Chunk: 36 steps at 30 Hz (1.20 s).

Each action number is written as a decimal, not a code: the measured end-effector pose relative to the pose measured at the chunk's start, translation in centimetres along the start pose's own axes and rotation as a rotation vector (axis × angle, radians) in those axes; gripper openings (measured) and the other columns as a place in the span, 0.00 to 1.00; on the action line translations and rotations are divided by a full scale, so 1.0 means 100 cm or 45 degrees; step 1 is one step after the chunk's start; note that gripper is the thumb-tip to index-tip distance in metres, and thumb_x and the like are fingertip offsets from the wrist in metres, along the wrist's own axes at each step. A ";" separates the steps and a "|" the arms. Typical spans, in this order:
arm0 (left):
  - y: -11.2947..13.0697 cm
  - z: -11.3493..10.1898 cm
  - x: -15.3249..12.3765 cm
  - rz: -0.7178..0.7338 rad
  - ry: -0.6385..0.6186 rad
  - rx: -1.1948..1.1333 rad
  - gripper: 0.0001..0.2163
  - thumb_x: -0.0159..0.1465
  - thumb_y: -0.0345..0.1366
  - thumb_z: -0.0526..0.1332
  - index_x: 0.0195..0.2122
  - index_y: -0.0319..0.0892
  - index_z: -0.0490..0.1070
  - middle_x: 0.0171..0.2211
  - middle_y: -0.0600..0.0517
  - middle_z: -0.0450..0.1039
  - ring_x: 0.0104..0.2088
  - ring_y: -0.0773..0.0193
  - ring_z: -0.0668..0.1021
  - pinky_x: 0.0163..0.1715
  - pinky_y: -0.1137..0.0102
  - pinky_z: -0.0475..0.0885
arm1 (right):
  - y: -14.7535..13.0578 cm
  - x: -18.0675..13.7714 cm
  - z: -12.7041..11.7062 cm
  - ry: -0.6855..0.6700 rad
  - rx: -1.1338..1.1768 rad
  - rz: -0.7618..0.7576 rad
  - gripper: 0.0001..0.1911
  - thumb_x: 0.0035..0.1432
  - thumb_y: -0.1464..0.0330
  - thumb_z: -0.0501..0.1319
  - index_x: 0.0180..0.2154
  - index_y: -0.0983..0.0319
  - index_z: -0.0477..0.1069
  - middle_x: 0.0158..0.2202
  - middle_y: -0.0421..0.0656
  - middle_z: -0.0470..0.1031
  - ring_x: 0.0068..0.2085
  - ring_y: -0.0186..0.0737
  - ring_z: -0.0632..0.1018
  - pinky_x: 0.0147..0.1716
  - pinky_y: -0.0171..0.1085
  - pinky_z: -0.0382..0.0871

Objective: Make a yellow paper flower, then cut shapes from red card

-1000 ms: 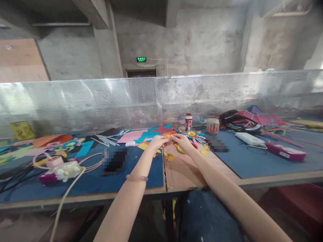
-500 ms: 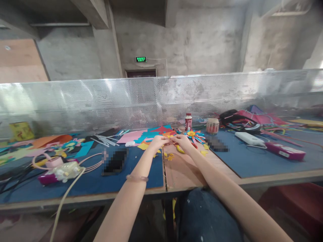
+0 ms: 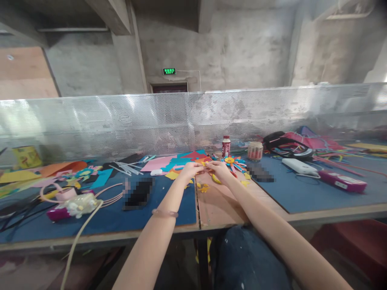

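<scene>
My left hand [image 3: 191, 170] and my right hand [image 3: 218, 169] meet over the middle of the table, fingertips pinched close together. Between them is a small yellow paper piece [image 3: 203, 163], mostly covered by the fingers. Small yellow paper scraps [image 3: 203, 187] lie on the bare wood just below the hands. A flower of blue, orange and yellow paper [image 3: 230, 160] rests to the right, behind my right hand. Something yellow and curved with red at its end [image 3: 215, 179] sits under my right hand, partly hidden. Behind the hands, blue, red and pink paper sheets [image 3: 160, 162] overlap.
A red-labelled bottle [image 3: 225, 146] and a jar [image 3: 254, 151] stand at the back. Two blurred dark flat objects [image 3: 139, 194] flank the hands. Left are a plugged power strip [image 3: 57, 213] and cables; right, a white power bank [image 3: 299, 166] and a purple box [image 3: 342, 181]. A perforated metal screen [image 3: 121, 121] closes off the back.
Both hands stay in nearly the same place with fingertips together. At the far left, a yellow paper sheet now shows where it was not visible before.
</scene>
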<state>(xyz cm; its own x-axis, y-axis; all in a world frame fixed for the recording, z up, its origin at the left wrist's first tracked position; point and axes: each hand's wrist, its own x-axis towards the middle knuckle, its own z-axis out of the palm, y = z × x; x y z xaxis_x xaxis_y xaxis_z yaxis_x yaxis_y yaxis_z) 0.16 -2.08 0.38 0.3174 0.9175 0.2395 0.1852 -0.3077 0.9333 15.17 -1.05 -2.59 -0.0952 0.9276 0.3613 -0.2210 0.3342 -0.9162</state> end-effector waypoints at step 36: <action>-0.007 -0.002 0.007 0.290 -0.159 0.265 0.15 0.54 0.45 0.59 0.29 0.37 0.74 0.28 0.46 0.76 0.30 0.62 0.75 0.33 0.70 0.67 | -0.001 0.002 -0.003 0.064 -0.238 -0.143 0.16 0.40 0.57 0.65 0.22 0.65 0.73 0.20 0.40 0.70 0.22 0.32 0.68 0.24 0.33 0.60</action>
<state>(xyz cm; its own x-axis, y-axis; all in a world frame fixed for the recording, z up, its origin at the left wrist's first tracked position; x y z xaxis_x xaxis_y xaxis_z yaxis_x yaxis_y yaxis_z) 0.09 -1.20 -0.02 0.4820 0.7849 0.3893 0.2780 -0.5584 0.7816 15.44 -0.88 -2.53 -0.0308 0.8884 0.4580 -0.0432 0.4566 -0.8886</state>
